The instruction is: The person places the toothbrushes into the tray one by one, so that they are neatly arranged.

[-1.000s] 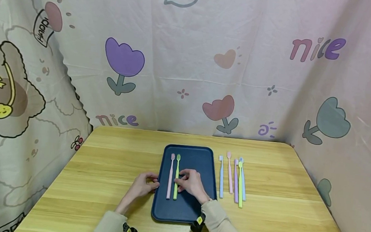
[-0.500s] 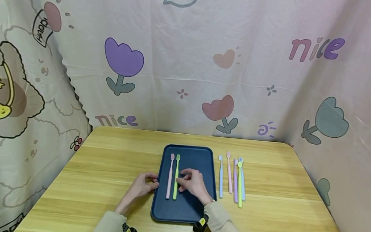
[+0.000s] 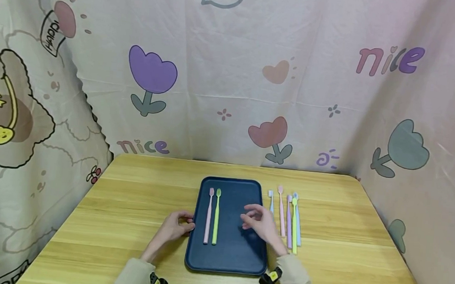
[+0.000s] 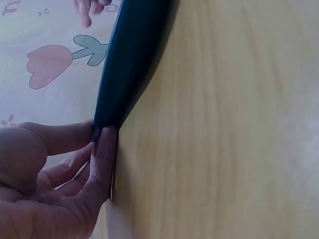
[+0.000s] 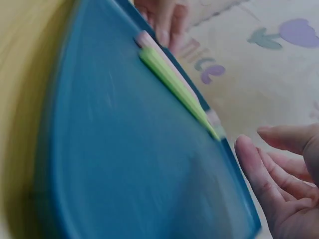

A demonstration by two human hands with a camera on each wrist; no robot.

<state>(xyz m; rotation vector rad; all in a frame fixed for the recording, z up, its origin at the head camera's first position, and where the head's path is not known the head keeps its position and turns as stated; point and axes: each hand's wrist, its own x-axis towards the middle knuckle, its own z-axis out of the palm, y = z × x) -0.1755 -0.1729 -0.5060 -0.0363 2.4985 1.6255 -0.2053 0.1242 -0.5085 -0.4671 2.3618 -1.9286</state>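
Note:
A dark blue tray (image 3: 229, 257) lies on the wooden table. On its left half a pink toothbrush (image 3: 208, 217) and a green toothbrush (image 3: 216, 217) lie side by side, heads to the back. My left hand (image 3: 174, 227) pinches the tray's left rim between thumb and fingers, as the left wrist view also shows at the tray edge (image 4: 112, 94). Over the tray's right side hovers my right hand (image 3: 262, 225), its fingers loosely bent and thumb apart from them, holding nothing. In the right wrist view that hand (image 5: 284, 184) appears clear of both toothbrushes.
Right of the tray lie several toothbrushes: a blue one (image 3: 272, 201) partly behind my right hand, a pink one (image 3: 281, 210), a purple one (image 3: 289, 224), a yellow-green one (image 3: 295, 227) and another blue one (image 3: 298, 231). A printed curtain (image 3: 217, 69) hangs behind the table (image 3: 125, 196).
My right hand has left the green toothbrush and moved right, across the tray toward its right edge. The green toothbrush stays beside the pink one; my left hand has not moved.

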